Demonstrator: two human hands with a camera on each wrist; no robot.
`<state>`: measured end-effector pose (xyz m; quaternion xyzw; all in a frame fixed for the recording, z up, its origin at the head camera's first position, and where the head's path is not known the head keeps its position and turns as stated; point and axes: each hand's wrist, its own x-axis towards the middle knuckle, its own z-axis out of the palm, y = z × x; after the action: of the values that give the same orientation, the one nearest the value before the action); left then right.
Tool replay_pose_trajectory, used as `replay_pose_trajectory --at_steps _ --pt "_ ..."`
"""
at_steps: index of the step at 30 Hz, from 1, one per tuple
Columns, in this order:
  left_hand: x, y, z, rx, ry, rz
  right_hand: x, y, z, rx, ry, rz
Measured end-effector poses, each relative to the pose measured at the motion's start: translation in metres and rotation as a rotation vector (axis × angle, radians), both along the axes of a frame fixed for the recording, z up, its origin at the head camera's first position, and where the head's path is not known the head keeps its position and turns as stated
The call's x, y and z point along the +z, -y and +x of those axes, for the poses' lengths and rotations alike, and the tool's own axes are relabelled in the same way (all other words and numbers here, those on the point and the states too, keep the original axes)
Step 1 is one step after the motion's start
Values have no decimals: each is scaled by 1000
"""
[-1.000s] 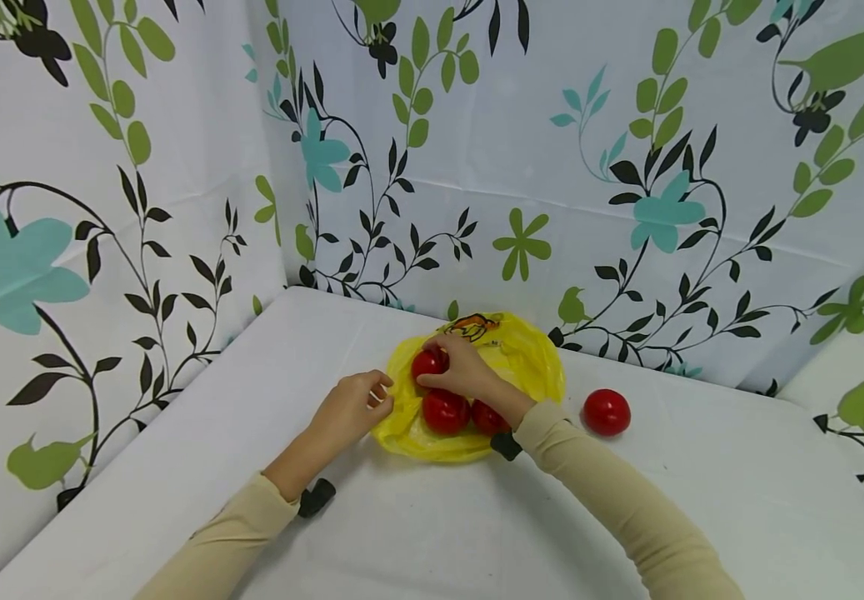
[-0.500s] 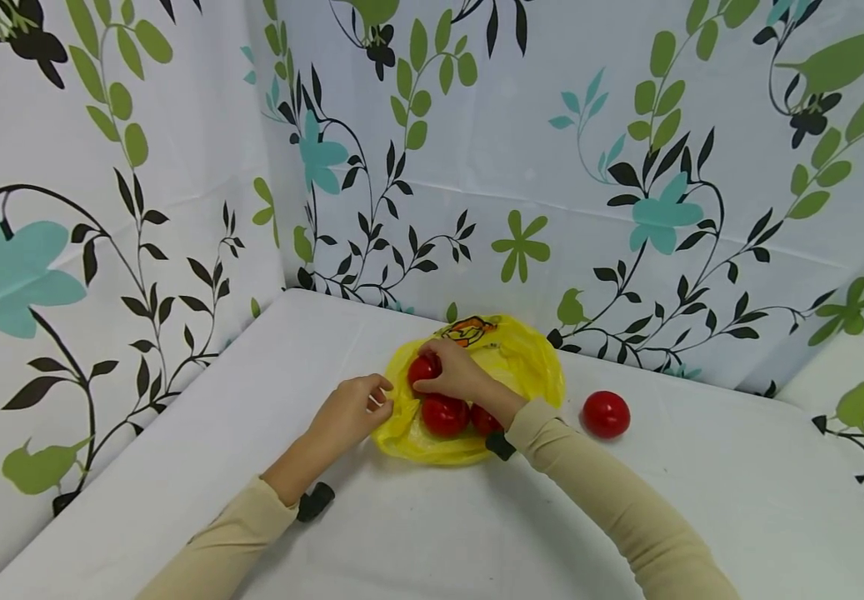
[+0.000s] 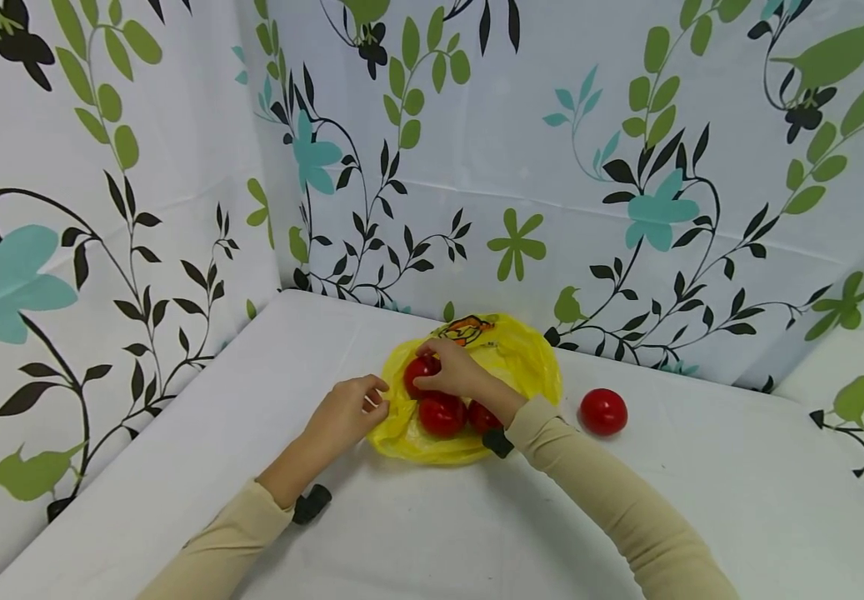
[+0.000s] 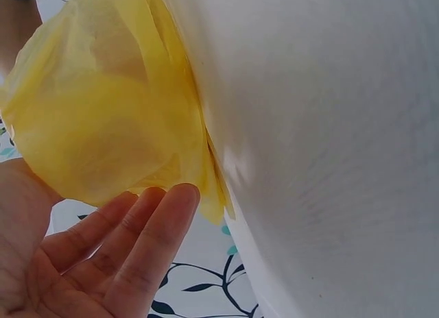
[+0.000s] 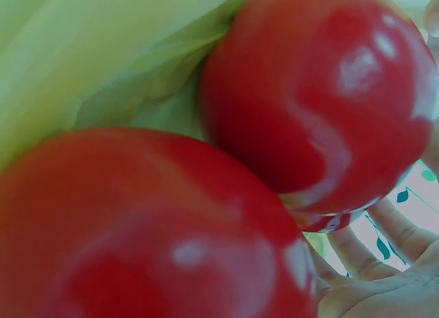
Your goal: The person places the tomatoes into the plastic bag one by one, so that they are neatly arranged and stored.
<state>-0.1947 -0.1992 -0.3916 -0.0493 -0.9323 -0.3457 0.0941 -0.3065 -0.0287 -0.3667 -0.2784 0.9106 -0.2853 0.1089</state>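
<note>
A yellow plastic bag (image 3: 521, 350) lies spread on the table with round red tomatoes in it. The right hand (image 3: 461, 372) grips one tomato (image 3: 417, 372) by the bag's left side, just behind another tomato (image 3: 442, 415); a third (image 3: 481, 417) is partly under the right wrist. In the right wrist view, fingers of the right hand (image 5: 384, 280) show behind two large tomatoes (image 5: 322, 92). At the bag's left edge, the left hand (image 3: 345, 408) has loosely bent fingers; the left wrist view shows its fingertips (image 4: 182, 198) against the yellow plastic (image 4: 103, 112). Its thumb is mostly hidden.
Another red tomato (image 3: 603, 412) rests on the white tabletop (image 3: 701, 500), right of the bag. A leaf-patterned cloth (image 3: 402, 200) hangs behind and to the left. Small black devices (image 3: 312, 504) sit at both wrists.
The right hand and its tomato have shifted slightly left and down, nearer the bag's left side. The left hand has stayed by the bag's edge, and the loose tomato has not moved.
</note>
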Motion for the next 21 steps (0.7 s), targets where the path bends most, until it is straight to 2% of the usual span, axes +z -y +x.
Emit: replay_pose_trajectory --at_steps 14,21 --pt "2 2 -1 -12 11 3 9 -10 -1 -40 26 -82" --pt "0 2 -1 -22 16 19 12 -21 6 -58 57 -120"
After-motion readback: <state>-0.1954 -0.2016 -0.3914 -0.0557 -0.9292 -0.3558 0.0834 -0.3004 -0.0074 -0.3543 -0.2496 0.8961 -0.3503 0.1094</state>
